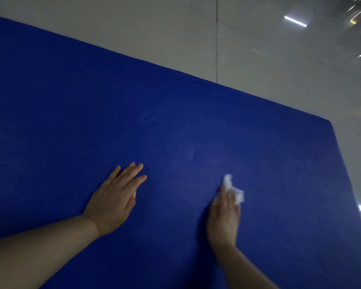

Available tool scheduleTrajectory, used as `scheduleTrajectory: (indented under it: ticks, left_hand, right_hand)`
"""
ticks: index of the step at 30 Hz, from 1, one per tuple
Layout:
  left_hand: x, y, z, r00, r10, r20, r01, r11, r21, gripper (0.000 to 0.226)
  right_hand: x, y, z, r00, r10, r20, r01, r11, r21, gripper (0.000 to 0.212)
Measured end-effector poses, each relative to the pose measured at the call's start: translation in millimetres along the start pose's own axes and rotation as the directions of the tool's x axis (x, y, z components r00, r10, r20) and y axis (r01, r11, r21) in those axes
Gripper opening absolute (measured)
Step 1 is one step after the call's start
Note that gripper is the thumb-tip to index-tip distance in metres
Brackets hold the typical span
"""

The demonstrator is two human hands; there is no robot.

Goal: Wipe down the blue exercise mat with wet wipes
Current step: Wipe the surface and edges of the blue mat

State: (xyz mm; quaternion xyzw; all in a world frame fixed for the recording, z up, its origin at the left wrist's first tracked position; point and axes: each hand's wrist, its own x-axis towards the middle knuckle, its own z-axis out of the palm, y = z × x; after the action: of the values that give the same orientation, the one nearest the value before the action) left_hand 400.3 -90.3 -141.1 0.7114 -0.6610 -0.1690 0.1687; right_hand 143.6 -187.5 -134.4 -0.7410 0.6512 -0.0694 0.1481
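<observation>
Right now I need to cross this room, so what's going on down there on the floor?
A person is wiping a blue exercise mat spread on the tiled floor. The right hand presses a crumpled white wet wipe against the mat under its fingers. The left hand lies flat and empty on the mat, apparently bracing. Faint pale smears show ahead of the hands.

Single head-worn wide-angle view, aimed forward and down, tilted; blue mat [133, 113] seen close, pale floor [258, 49] beyond far edge.
</observation>
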Motion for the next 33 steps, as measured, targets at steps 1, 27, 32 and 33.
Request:
scheduleTrajectory:
  ticks: [1, 27, 32, 33]
  left_hand:
    - [-6.7, 2.3, 1.4, 0.999, 0.034, 0.028, -0.035, 0.999, 0.025, 0.051]
    - [-8.1, 6.8, -0.1, 0.995, 0.047, 0.086, -0.058, 0.99, 0.132, 0.049]
    - [-7.6, 5.0, 1.4, 0.995, 0.054, 0.082, -0.064, 0.99, 0.124, 0.048]
    - [-7.7, 4.5, 2.0, 0.996, 0.058, 0.07, -0.067, 0.99, 0.126, 0.048]
  right_hand:
    - [6.0, 13.3, -7.3, 0.996, 0.093, 0.005, -0.094, 0.995, 0.027, 0.057]
    - [-21.9, -54.2, 22.7, 0.976, -0.202, 0.077, 0.201, 0.979, 0.013, 0.065]
    - [7.4, -77.9, 34.3, 0.949, -0.301, 0.09, 0.294, 0.952, 0.085, 0.058]
    - [29.7, -77.0, 32.6, 0.983, -0.181, 0.041, 0.177, 0.981, 0.075, 0.059]
